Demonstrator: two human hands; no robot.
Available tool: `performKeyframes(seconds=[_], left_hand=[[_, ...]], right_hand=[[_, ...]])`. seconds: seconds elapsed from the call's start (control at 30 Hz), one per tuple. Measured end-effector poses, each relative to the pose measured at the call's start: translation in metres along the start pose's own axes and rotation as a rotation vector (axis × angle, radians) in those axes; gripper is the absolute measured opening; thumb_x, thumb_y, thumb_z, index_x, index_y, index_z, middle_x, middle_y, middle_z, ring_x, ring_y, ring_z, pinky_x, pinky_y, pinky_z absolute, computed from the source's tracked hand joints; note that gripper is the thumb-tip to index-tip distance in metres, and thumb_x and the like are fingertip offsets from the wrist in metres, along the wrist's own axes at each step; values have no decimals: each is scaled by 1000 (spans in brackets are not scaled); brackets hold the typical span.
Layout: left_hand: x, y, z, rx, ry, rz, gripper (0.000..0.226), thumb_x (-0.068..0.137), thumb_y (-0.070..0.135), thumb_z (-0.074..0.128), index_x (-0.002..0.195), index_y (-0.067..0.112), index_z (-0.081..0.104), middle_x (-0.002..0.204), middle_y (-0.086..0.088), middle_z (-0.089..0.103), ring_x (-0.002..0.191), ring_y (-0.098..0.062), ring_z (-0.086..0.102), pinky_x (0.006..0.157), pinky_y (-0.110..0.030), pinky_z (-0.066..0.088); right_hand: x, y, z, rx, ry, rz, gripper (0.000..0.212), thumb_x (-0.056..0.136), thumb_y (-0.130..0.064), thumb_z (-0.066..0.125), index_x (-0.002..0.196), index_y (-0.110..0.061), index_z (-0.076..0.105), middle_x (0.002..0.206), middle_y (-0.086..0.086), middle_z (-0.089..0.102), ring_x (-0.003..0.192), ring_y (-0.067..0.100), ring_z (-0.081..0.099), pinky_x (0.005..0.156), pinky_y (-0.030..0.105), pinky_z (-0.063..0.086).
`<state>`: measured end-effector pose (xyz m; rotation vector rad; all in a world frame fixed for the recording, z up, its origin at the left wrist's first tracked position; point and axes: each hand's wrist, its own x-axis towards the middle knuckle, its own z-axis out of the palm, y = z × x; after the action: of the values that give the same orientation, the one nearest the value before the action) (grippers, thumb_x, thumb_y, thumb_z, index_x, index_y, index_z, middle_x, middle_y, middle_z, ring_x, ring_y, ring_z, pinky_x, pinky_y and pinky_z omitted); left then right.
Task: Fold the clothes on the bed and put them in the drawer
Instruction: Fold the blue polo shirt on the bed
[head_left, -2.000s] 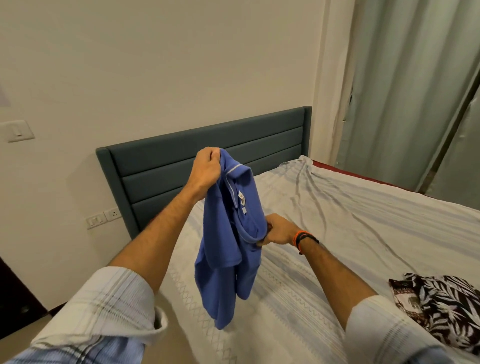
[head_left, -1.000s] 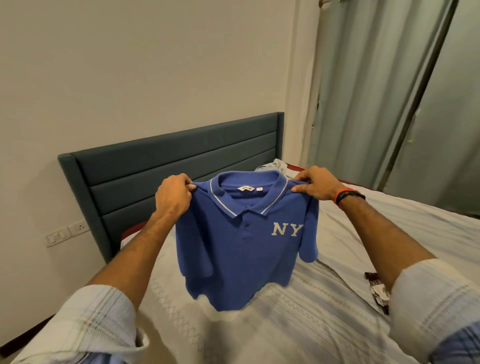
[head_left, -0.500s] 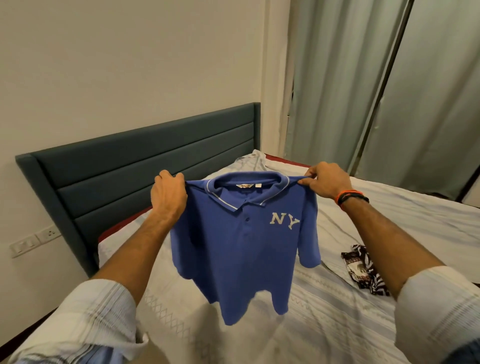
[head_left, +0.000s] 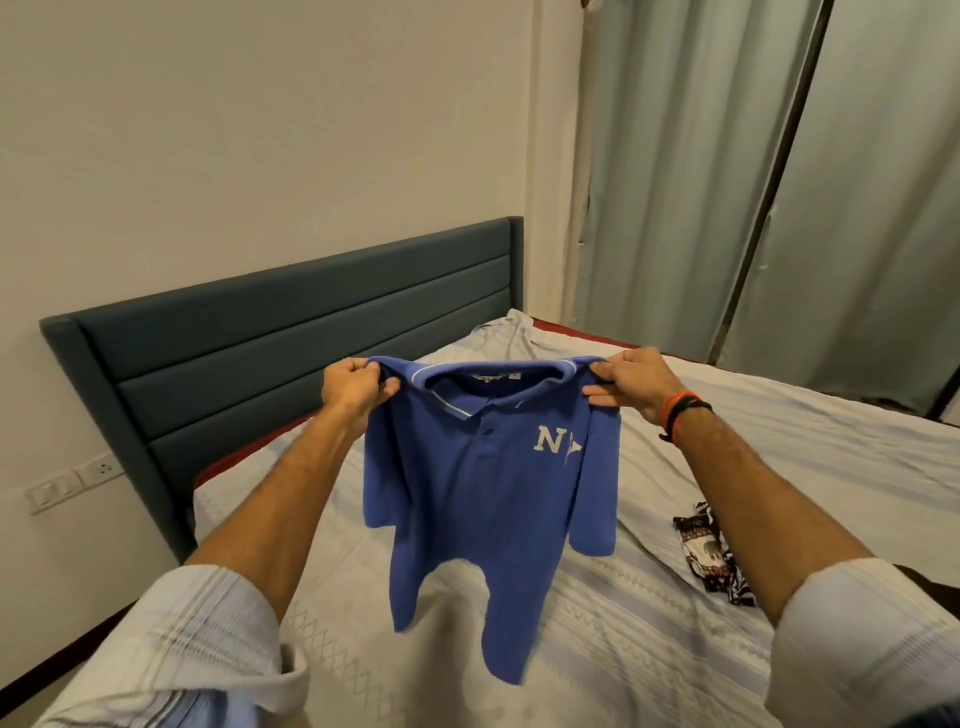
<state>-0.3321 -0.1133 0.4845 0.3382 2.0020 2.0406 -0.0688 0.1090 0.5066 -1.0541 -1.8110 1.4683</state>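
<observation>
The polo (head_left: 493, 499) hangs in the air above the bed (head_left: 649, 613), held up by its shoulders with the front facing the camera. It is blue, with a white-edged collar, a buttoned placket and white letters on the chest — an "N" reads plainly, the next letter is creased by a fold. Its hem droops unevenly, with the lowest corner close over the sheet; whether it touches the sheet I cannot tell.

The left hand (head_left: 356, 387) pinches the shoulder seam beside the collar, fingers curled over the cloth and thumb under it. The right hand (head_left: 628, 382) pinches the other shoulder the same way, thumb and fingers closed on the fabric; its wrist carries an orange and a black band (head_left: 680, 410). Both forearms are bare, with pale striped sleeves (head_left: 171, 639) pushed up near the elbows.

The bed wears a light striped sheet, wrinkled toward the far side. A dark patterned garment (head_left: 711, 556) lies on it to the right of the polo, partly hidden by the right arm. A blue-grey headboard (head_left: 260, 353) stands against the wall at left, with sockets (head_left: 72, 480) beside it — pale curtains (head_left: 727, 182) hang behind the bed.
</observation>
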Motion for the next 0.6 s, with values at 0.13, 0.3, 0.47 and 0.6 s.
performKeyframes(seconds=[0.13,0.3,0.47,0.6], left_hand=[[-4,-8,0,246,54,147,11,94,15,60,85,17,66,88,-8,72,86,-26,71,86,-44,58],[-4,-6,0,357,174,262,9,95,20,60,94,18,69,93,-7,73,93,-25,68,89,-40,54],[19,7,18,325,208,401,13,99,20,56,97,13,67,96,-8,72,92,-23,67,86,-35,52],[61,4,41,390,187,387,17,98,20,57,101,8,69,99,-11,72,95,-26,66,89,-38,51]], right_hand=[[4,16,-5,-36,26,-7,16,94,-8,63,90,6,65,90,22,68,73,30,70,73,41,63],[6,10,-13,-77,108,-78,13,89,-14,72,79,-8,68,84,16,74,73,29,74,74,41,62],[32,-10,-15,-81,249,-262,11,86,-15,74,76,-15,70,73,8,74,65,22,74,67,36,62],[77,-9,-9,-122,269,-265,10,85,-17,74,76,-16,70,69,6,74,64,20,74,68,38,63]])
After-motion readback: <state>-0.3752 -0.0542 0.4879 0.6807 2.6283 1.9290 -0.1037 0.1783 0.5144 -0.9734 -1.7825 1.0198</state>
